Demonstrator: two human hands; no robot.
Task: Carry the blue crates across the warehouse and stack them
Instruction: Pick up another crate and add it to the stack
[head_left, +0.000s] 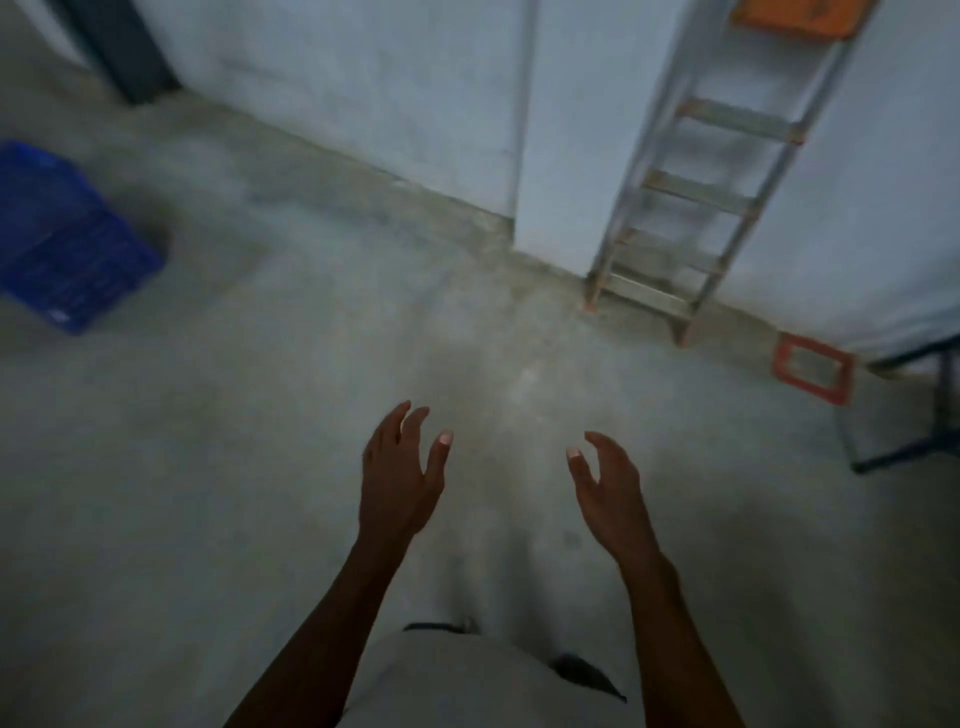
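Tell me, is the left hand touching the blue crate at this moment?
Apart. The head view shows the left hand open over bare floor, while the blue crate sits far off at the frame's left edge, a wide stretch of floor between them.

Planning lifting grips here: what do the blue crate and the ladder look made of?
Blue crate: seemingly moulded plastic, uniform blue with slotted-looking walls, though blurred. Ladder: probably aluminium, dull silver rails and flat rungs, with orange feet.
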